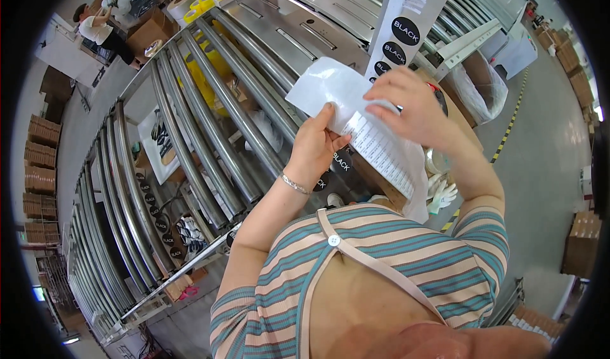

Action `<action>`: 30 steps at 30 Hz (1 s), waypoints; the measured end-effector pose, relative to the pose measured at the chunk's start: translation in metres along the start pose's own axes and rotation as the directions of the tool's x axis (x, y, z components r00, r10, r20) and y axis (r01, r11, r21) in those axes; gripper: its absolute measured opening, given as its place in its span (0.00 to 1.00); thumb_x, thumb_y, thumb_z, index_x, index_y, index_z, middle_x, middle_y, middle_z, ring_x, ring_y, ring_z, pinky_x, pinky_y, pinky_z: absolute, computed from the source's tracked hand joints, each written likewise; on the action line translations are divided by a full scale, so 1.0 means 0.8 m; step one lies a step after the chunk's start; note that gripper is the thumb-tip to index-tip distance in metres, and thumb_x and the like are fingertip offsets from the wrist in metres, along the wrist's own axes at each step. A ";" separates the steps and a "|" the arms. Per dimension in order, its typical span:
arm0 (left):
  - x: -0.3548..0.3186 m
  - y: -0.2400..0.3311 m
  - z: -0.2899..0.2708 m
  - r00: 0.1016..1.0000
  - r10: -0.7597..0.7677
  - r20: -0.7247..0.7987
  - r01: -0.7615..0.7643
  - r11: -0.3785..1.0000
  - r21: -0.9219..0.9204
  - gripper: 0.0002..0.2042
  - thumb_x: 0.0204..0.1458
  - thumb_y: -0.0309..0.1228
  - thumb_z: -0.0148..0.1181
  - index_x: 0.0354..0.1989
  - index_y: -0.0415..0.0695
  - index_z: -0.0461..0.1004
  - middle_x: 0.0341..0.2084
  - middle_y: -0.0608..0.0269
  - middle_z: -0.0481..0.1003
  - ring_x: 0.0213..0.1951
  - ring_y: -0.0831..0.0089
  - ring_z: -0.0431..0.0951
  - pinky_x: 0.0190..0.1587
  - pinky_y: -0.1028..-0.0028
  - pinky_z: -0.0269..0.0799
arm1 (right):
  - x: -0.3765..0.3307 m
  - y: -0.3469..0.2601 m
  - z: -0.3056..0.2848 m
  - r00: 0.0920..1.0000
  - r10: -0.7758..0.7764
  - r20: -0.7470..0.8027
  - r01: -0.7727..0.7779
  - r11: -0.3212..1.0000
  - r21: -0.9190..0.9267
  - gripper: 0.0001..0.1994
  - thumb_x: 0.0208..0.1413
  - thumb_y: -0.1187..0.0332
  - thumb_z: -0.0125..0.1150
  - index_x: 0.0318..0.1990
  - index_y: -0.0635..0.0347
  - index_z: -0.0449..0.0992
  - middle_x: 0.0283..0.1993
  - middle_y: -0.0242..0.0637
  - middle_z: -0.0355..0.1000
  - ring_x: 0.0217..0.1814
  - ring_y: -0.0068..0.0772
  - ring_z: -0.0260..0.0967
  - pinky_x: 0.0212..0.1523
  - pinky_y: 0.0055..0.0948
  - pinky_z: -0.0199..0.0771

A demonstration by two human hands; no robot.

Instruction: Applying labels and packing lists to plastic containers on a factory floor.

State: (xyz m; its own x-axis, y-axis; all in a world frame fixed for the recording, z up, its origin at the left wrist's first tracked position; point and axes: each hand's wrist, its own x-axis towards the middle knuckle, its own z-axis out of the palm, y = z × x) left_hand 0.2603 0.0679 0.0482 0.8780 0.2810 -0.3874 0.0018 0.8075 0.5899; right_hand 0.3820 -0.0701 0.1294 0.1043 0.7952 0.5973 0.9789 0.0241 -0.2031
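While the left hand [310, 144] pinches a white label sheet [376, 152] between thumb and fingers at its left edge, the right hand [416, 108] curls its fingers against the sheet's upper right side; whether those fingertips are pressed together cannot be told. The sheet, bearing rows of small printed labels, is held before the person's chest, beside a steel roller conveyor [202, 114]. Behind it rises a tall white panel [413, 0] with round black stickers. White work gloves [443, 194] lie near the right forearm, and yellow tape rolls [202, 4] sit beyond the rollers.
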 end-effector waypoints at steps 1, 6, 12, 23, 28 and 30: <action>-0.002 0.003 0.004 1.000 0.030 -0.004 -0.030 1.000 -0.007 0.13 0.55 0.38 0.46 0.42 0.41 0.65 0.32 0.62 0.72 0.30 0.75 0.74 0.26 0.78 0.72 | -0.011 -0.006 0.008 0.999 0.045 -0.009 -0.045 0.999 0.006 0.09 0.39 0.70 0.64 0.32 0.59 0.74 0.29 0.35 0.67 0.34 0.36 0.65 0.35 0.29 0.66; -0.011 0.001 0.011 0.998 0.040 0.049 -0.041 0.999 0.023 0.12 0.55 0.38 0.46 0.42 0.43 0.65 0.32 0.64 0.72 0.32 0.76 0.73 0.28 0.78 0.72 | -0.038 -0.013 0.025 0.987 0.160 0.004 -0.160 0.986 0.053 0.10 0.39 0.72 0.65 0.31 0.61 0.75 0.31 0.35 0.67 0.34 0.34 0.64 0.33 0.27 0.65; -0.018 -0.002 0.015 0.997 0.054 0.050 -0.057 0.997 0.052 0.12 0.55 0.38 0.47 0.41 0.43 0.66 0.33 0.63 0.72 0.32 0.76 0.74 0.29 0.78 0.73 | -0.041 -0.023 0.029 0.982 0.185 -0.042 -0.184 0.983 0.022 0.08 0.39 0.68 0.64 0.29 0.57 0.76 0.30 0.32 0.67 0.34 0.34 0.64 0.35 0.30 0.65; -0.009 -0.008 0.012 0.993 0.120 -0.009 -0.120 0.992 0.051 0.13 0.55 0.38 0.48 0.41 0.41 0.66 0.33 0.62 0.72 0.31 0.75 0.74 0.29 0.77 0.74 | -0.031 -0.016 0.038 0.964 0.264 -0.029 -0.263 0.964 0.031 0.06 0.37 0.72 0.64 0.25 0.58 0.73 0.28 0.35 0.67 0.34 0.36 0.64 0.34 0.30 0.64; -0.001 -0.010 0.015 0.994 0.109 -0.012 -0.108 0.992 0.060 0.13 0.55 0.38 0.48 0.40 0.41 0.66 0.33 0.61 0.72 0.31 0.75 0.74 0.29 0.76 0.74 | -0.033 -0.008 0.036 0.969 0.249 0.010 -0.249 0.968 0.040 0.06 0.36 0.73 0.63 0.25 0.57 0.72 0.29 0.34 0.67 0.33 0.36 0.63 0.33 0.31 0.63; 0.006 -0.009 0.016 0.993 0.114 -0.011 -0.112 0.991 0.072 0.13 0.55 0.38 0.47 0.40 0.41 0.66 0.33 0.61 0.72 0.31 0.74 0.74 0.29 0.76 0.75 | -0.029 -0.007 0.035 0.972 0.237 -0.006 -0.236 0.971 0.040 0.06 0.36 0.73 0.62 0.24 0.57 0.71 0.28 0.34 0.66 0.33 0.36 0.63 0.33 0.31 0.63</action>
State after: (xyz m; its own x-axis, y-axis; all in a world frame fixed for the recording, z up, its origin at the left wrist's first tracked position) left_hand 0.2708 0.0567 0.0509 0.8673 0.3765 -0.3255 -0.0627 0.7316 0.6789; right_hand 0.3690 -0.0721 0.0951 0.3342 0.7747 0.5368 0.9187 -0.1406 -0.3691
